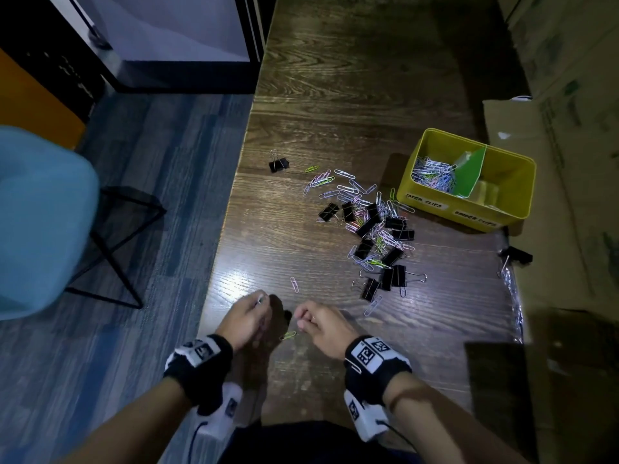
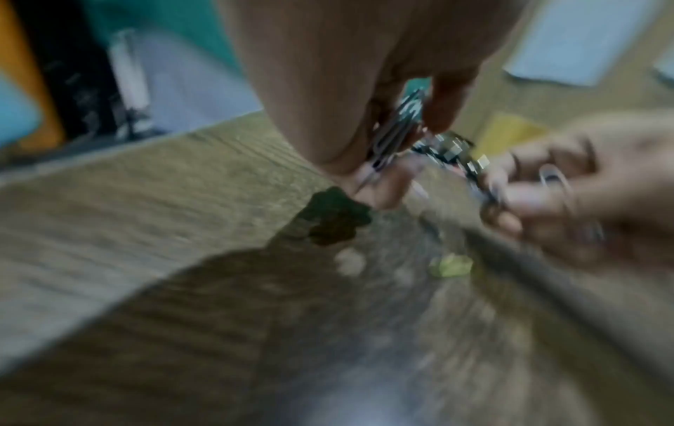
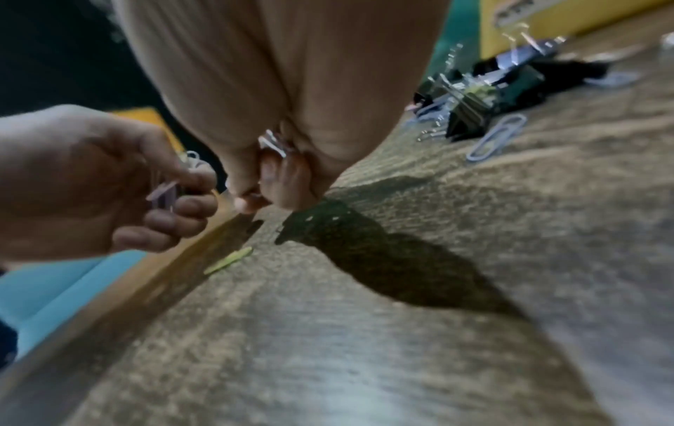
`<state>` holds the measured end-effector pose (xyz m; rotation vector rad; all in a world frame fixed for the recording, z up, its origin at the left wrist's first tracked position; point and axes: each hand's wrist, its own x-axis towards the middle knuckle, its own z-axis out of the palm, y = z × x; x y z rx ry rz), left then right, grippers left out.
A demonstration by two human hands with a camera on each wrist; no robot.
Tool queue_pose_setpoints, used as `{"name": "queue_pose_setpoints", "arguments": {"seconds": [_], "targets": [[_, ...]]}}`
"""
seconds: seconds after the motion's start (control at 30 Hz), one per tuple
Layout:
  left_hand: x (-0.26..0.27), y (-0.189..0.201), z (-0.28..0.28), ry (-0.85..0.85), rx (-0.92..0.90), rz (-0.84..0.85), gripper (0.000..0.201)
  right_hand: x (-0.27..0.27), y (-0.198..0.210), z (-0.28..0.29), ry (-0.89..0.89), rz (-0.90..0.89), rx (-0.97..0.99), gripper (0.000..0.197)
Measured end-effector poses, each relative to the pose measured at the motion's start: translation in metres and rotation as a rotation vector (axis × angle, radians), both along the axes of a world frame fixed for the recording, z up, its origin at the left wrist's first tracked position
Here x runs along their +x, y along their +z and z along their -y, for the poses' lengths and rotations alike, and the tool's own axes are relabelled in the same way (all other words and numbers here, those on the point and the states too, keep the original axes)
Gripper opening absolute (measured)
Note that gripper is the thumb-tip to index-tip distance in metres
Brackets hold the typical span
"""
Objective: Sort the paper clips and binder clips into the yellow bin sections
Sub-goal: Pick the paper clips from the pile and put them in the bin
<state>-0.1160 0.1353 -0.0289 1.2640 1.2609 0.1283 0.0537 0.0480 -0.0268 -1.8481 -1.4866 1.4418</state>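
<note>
My left hand (image 1: pixel 259 308) hovers over the table's near edge, pinching a few paper clips (image 2: pixel 395 129). Just to its right, my right hand (image 1: pixel 303 319) grips more paper clips (image 3: pixel 273 144) in curled fingers. A green paper clip (image 1: pixel 288 335) lies on the wood between the two hands, and a pink one (image 1: pixel 294 284) lies just beyond. The mixed pile of coloured paper clips and black binder clips (image 1: pixel 371 229) sits farther right. The yellow bin (image 1: pixel 462 209) stands behind it, split by a green divider (image 1: pixel 469 172). Its left section holds paper clips (image 1: pixel 432 172).
One binder clip (image 1: pixel 278 164) lies alone left of the pile; another (image 1: pixel 516 254) sits by the cardboard boxes (image 1: pixel 552 162) along the right. The table edge runs just left of my left hand, with a blue chair (image 1: pixel 40 222) beyond it.
</note>
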Motion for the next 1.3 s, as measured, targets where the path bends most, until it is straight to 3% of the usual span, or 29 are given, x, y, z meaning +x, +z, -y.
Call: {"name": "queue_pose_setpoints", "arguments": {"seconds": [0.07, 0.13, 0.23, 0.33, 0.4, 0.53, 0.6, 0.67, 0.77, 0.87, 1.0, 1.17, 1.3], "targets": [[0.009, 0.004, -0.008, 0.246, -0.204, 0.311, 0.011, -0.001, 0.005, -0.002, -0.034, -0.056, -0.031, 0.029], [0.017, 0.007, -0.015, 0.309, -0.303, 0.512, 0.019, -0.002, 0.007, -0.004, -0.012, -0.037, -0.060, 0.031], [0.027, 0.009, -0.025, 0.321, -0.351, 0.604, 0.023, -0.007, 0.008, -0.006, -0.007, 0.011, -0.074, 0.020], [0.038, 0.008, -0.030, 0.303, -0.329, 0.446, 0.020, -0.010, 0.006, -0.007, -0.020, 0.012, -0.072, 0.013], [0.043, 0.001, -0.032, 0.220, -0.184, 0.239, 0.029, -0.008, 0.010, -0.009, -0.039, 0.006, -0.059, 0.016], [0.043, -0.006, -0.038, -0.219, 0.332, -0.107, 0.011, -0.006, 0.013, -0.011, -0.046, -0.022, -0.021, 0.030], [0.040, -0.008, -0.038, -0.476, 0.496, -0.252, 0.023, -0.006, 0.014, -0.011, -0.012, -0.007, -0.042, 0.033], [0.037, -0.012, -0.038, -0.598, 0.604, -0.358, 0.024, -0.004, 0.014, -0.010, -0.009, 0.003, -0.028, 0.031], [0.032, -0.014, -0.037, -0.629, 0.668, -0.381, 0.025, -0.003, 0.014, -0.006, -0.047, 0.007, -0.027, 0.021], [0.034, -0.016, -0.036, -0.715, 0.699, -0.465, 0.025, -0.007, 0.010, -0.002, 0.047, 0.166, -0.003, 0.005], [0.037, -0.019, -0.036, -0.651, 0.587, -0.468, 0.015, -0.010, 0.004, -0.004, 0.275, 0.282, 0.034, 0.029], [0.039, -0.018, -0.036, -0.568, 0.576, -0.428, 0.009, -0.013, 0.005, -0.011, 0.349, 0.356, 0.039, 0.020], [0.041, -0.015, -0.034, -0.552, 0.557, -0.431, 0.010, -0.017, 0.011, -0.006, 0.517, 0.487, 0.132, 0.025]]}}
